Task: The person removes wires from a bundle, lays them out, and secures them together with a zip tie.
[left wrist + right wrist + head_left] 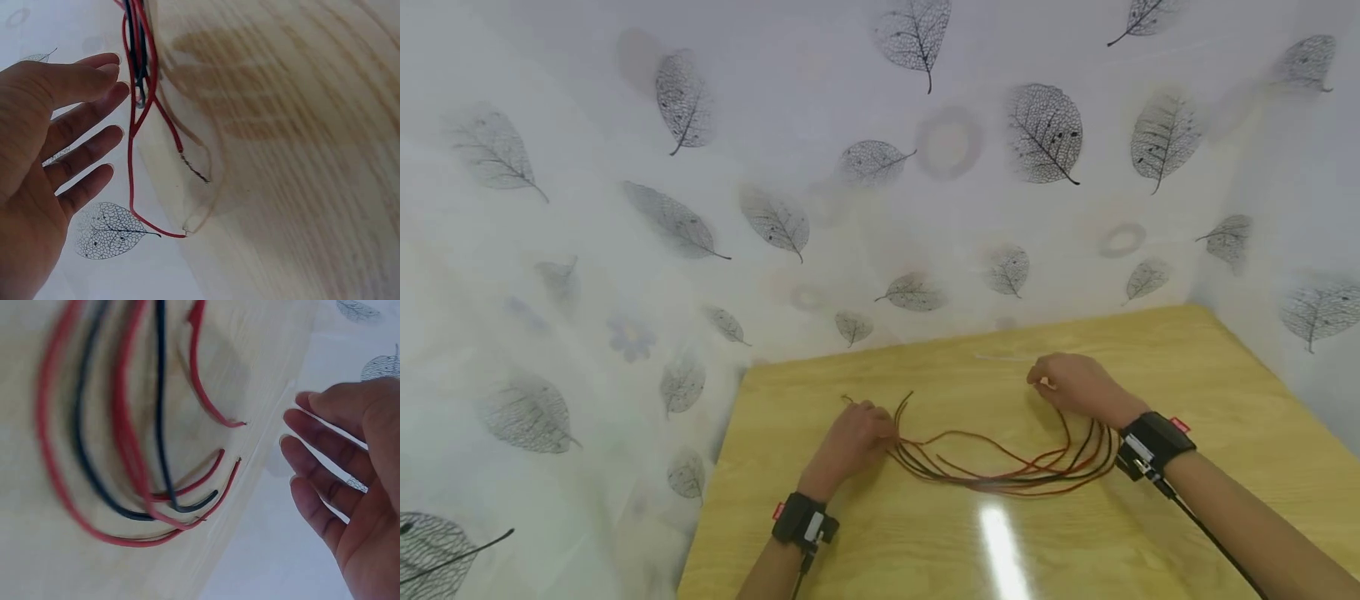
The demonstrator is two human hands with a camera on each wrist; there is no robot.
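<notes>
A loose bundle of red and black wires [1022, 481] lies in a curve across the table between my hands. My left hand [856, 435] is at the bundle's left end. In the left wrist view its fingers are relaxed and spread beside the red wire [131, 169], without closing round it; one wire there ends in bare twisted strands. Past the right end of the bundle, my right hand [1081, 387] hovers with loosely bent fingers. The right wrist view shows it apart from the wire ends, holding nothing. A thin whitish strip [1000, 357] lies just left of its fingertips.
The wood-grain table [925, 542] meets a pale sheet [820, 267] printed with leaves along its back and sides. Dark cables [1213, 537] run back from the wrist cameras along the forearms. A bright reflection shows on the table's front part.
</notes>
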